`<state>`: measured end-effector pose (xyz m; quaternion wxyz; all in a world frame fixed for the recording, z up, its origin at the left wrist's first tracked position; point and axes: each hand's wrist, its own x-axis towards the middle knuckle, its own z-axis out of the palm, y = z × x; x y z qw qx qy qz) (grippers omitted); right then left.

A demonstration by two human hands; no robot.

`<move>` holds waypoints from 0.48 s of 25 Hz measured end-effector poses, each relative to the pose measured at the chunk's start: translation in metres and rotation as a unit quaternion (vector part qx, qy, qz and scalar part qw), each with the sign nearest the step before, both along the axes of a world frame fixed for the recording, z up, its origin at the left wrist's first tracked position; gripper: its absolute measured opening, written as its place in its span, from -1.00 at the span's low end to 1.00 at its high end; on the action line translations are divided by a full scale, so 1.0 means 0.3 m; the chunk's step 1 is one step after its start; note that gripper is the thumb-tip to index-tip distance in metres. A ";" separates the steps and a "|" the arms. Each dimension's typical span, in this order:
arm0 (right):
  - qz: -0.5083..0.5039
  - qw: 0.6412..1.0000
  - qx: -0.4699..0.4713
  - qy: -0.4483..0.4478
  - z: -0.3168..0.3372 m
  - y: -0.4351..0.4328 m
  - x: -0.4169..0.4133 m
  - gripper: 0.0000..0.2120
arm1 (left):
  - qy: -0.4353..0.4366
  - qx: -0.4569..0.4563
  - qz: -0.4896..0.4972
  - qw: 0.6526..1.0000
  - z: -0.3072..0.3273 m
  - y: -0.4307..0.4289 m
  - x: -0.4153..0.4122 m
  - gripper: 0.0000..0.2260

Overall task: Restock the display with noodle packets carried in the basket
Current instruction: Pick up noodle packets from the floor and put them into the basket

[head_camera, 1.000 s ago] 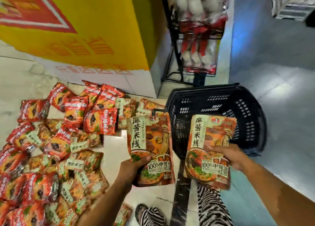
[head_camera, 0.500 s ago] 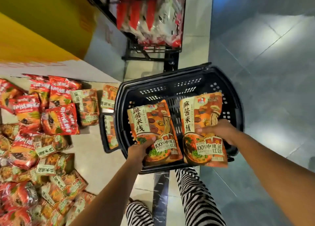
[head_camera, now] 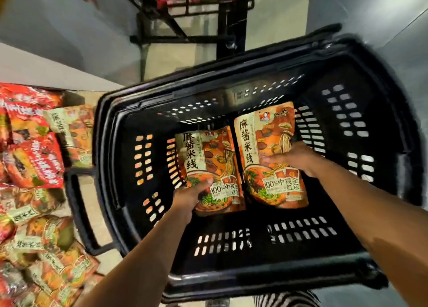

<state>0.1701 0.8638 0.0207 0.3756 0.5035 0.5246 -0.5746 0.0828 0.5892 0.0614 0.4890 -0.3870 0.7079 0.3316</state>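
Left packet (head_camera: 208, 165) and right packet (head_camera: 266, 144) stand side by side inside the black basket (head_camera: 231, 76), printed faces up toward you, edges nearly touching; you cannot tell whether they rest on its bottom. Your left hand (head_camera: 187, 198) grips the left packet at its lower left corner with the thumb across the front, while your right hand (head_camera: 295, 158) grips the right packet at its right edge, fingers (head_camera: 274, 160) curled over the face. Left of the basket a pile (head_camera: 34, 158) of red and orange packets lies on the floor (head_camera: 382, 29), and a black rack (head_camera: 183, 31) stands beyond the far rim.
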 end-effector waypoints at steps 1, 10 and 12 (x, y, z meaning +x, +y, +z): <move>0.006 1.000 0.004 -0.004 -0.040 0.005 -0.002 -0.16 | -0.002 0.003 0.003 1.000 -0.027 0.011 0.001 -0.16; -0.012 0.980 0.197 0.017 -0.230 -0.046 0.051 -0.31 | 0.062 -0.033 -0.087 0.994 -0.247 0.019 0.027 -0.33; 0.099 0.969 0.225 -0.026 -0.186 -0.086 0.053 -0.07 | 0.074 -0.036 -0.186 0.979 -0.171 0.034 0.013 -0.33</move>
